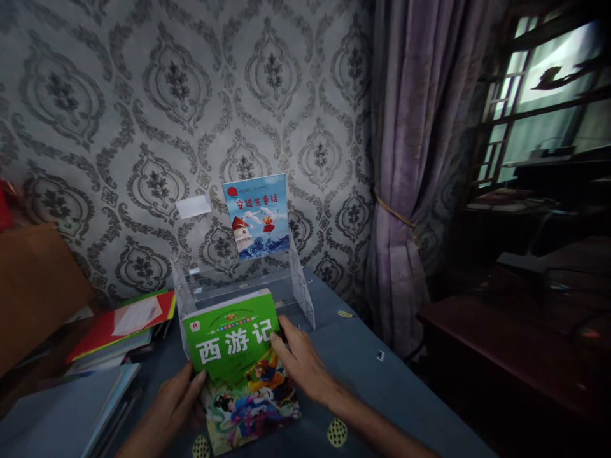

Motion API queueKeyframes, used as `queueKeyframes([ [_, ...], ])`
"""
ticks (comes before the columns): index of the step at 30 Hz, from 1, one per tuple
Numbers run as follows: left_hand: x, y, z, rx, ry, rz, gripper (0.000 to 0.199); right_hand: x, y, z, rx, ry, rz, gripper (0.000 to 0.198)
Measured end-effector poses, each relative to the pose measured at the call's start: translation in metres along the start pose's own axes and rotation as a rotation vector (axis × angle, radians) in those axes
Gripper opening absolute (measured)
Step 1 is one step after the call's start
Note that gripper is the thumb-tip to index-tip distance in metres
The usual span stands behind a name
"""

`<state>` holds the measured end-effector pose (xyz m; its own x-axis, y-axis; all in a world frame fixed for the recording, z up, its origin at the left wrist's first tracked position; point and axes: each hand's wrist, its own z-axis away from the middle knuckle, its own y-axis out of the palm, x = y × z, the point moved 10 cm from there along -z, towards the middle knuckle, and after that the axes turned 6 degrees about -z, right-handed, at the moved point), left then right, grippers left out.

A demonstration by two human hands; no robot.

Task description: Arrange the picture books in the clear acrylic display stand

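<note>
A green picture book (243, 375) with large white characters is held by its two side edges, cover facing me. My left hand (184, 394) grips its left edge with the thumb on the cover. On the right edge, my right hand (303, 359) has its thumb over the front and fingers behind. Just beyond the book stands a clear acrylic rack (300, 286), its lower front partly hidden. A blue picture book (260, 219) with red characters leans upright at the rack's back right.
Left of the rack lie stacked books and a red folder (100, 327), with a grey-blue folder (62, 413) nearer me. A cardboard box (38, 286) stands behind them. The blue tablecloth (363, 394) covers the table, which meets a patterned wall; a purple curtain (401, 159) hangs right.
</note>
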<state>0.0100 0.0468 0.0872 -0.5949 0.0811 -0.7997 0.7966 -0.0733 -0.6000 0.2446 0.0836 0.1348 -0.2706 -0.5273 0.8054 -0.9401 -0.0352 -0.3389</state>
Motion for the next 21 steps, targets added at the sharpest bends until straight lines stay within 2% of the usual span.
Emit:
queueKeyframes([
  [4,-0.022,-0.011,-0.003,-0.076,0.069,-0.066,0.049,0.004,-0.004,-0.009,0.020,-0.006,0.018,0.013],
  [7,-0.052,-0.030,-0.015,-0.162,0.139,-0.117,0.048,0.019,-0.019,-0.029,0.002,-0.048,0.052,0.016],
  [9,-0.082,-0.043,-0.028,-0.171,0.192,-0.159,0.046,0.038,-0.038,-0.048,-0.046,-0.111,0.074,0.014],
  [14,-0.186,-0.089,-0.053,-0.374,0.451,-0.510,0.034,0.097,-0.094,-0.105,-0.200,-0.311,0.100,0.015],
  [16,-0.222,-0.106,-0.057,-0.510,0.540,-0.619,0.028,0.119,-0.115,-0.123,-0.265,-0.420,0.099,0.017],
  [18,-0.247,-0.115,-0.060,-0.605,0.610,-0.683,0.023,0.134,-0.130,-0.137,-0.301,-0.523,0.088,0.019],
  [21,-0.261,-0.117,-0.073,-0.620,0.645,-0.679,0.020,0.141,-0.142,-0.152,-0.312,-0.619,0.075,0.023],
])
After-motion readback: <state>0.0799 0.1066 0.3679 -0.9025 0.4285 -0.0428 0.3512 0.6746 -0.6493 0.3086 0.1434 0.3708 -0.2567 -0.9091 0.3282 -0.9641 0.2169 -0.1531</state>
